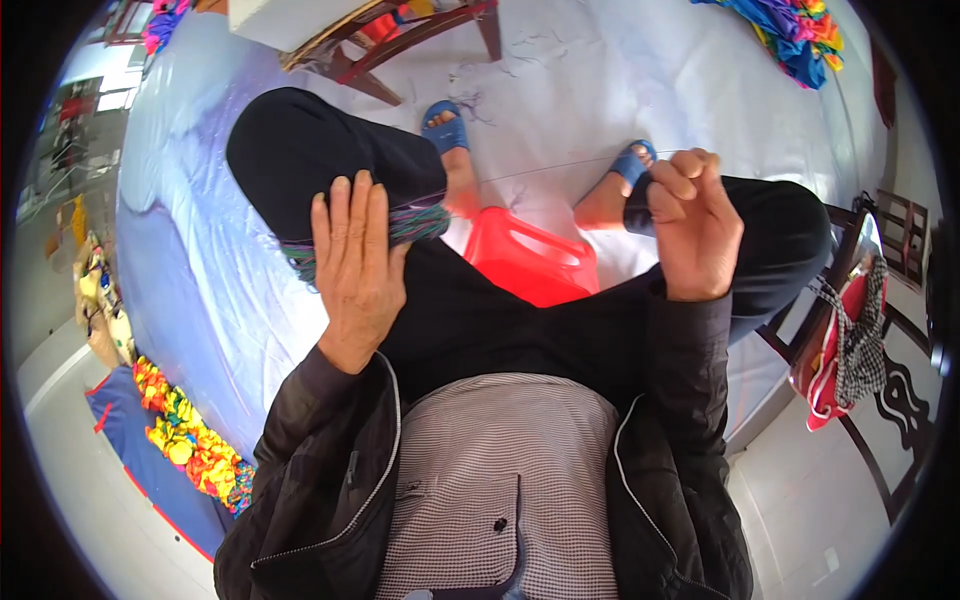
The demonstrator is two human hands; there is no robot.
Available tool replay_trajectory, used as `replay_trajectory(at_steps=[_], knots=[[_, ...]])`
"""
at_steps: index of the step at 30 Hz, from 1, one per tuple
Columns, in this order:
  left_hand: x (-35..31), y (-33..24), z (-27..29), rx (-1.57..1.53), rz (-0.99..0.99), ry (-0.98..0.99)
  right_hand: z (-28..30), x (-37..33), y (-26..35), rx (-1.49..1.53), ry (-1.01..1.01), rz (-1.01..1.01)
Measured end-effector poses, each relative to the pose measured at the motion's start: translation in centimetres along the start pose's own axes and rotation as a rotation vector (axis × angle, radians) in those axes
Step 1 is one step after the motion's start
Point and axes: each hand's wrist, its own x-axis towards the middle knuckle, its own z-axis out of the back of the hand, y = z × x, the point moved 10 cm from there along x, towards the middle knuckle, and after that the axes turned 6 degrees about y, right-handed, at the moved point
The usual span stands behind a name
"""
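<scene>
My left hand (355, 265) lies flat with its fingers stretched out, resting on a bundle of dark green and purple threads (418, 222) laid over my left thigh. Raised above my right thigh, my right hand (693, 225) is closed, fingertips pinched together. From it a single thin thread (560, 163) runs nearly straight across toward the bundle on my left leg. The thread's far end is too fine to follow.
I sit on a red plastic stool (530, 262). White sheeting (560, 80) with scattered thread scraps covers the floor. A wooden stand (420, 45) is ahead; a chair (850, 350) with a checked cloth stands right. Bright colourful fabric (190, 435) lies at left.
</scene>
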Motion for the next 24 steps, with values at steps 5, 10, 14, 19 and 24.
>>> replay_trajectory(at_steps=[5, 10, 14, 19, 24], knots=[[0.1, 0.0, -0.2, 0.019, -0.018, 0.056, -1.4, -5.0, 11.6, -0.405, -0.066, 0.147], [0.3, -0.2, 0.1, 0.042, -0.044, 0.04, 1.0, -11.8, 23.1, -0.418, -0.211, 0.287], [0.2, -0.4, -0.3, 0.096, -0.032, 0.069, 4.6, -18.1, 30.0, -0.426, -0.321, 0.392], [0.2, -0.3, -0.6, 0.136, -0.033, 0.066, 6.7, -24.5, 34.8, -0.576, -0.492, 0.494], [0.3, -0.6, -0.7, 0.144, -0.052, 0.05, 7.5, -31.9, 37.9, -0.779, -0.659, 0.611]])
